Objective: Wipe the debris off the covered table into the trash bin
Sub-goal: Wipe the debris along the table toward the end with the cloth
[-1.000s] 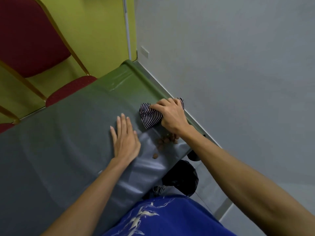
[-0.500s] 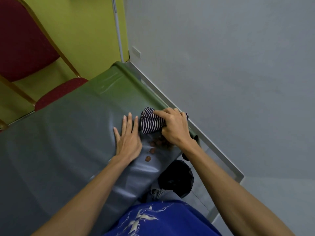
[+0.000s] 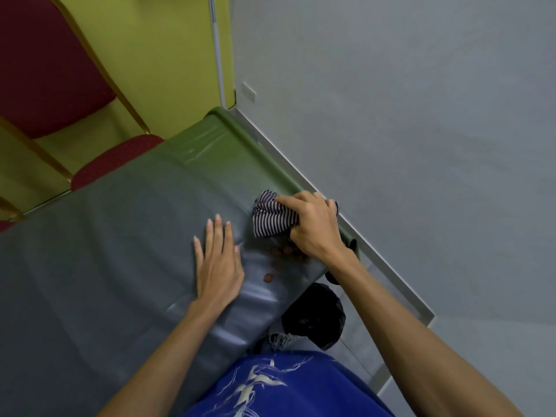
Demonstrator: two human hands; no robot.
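Toward the near edge of the covered table (image 3: 90,266), I am pressing my left hand (image 3: 218,263) flat, fingers spread wide and holding nothing, and it is pinning the grey cover down just left of the mess. Moving right, the brown debris (image 3: 284,254) is lying in a loose cluster close to the table's near right corner, with one crumb (image 3: 267,277) sitting apart, nearer the edge. Beside it, my right hand (image 3: 313,227) is gripping a bunched striped cloth (image 3: 272,219), closed around it and resting on the cover along the right edge, just behind the cluster. Below that corner, the black-lined trash bin (image 3: 314,314) is standing on the floor, its mouth partly tucked under the table.

I judge I am mid-sweep: the crumbs are gathered but not yet off. Next, I reckon the cloth needs dragging toward the corner above the bin, catching the stray crumb, without scattering bits past the rim.
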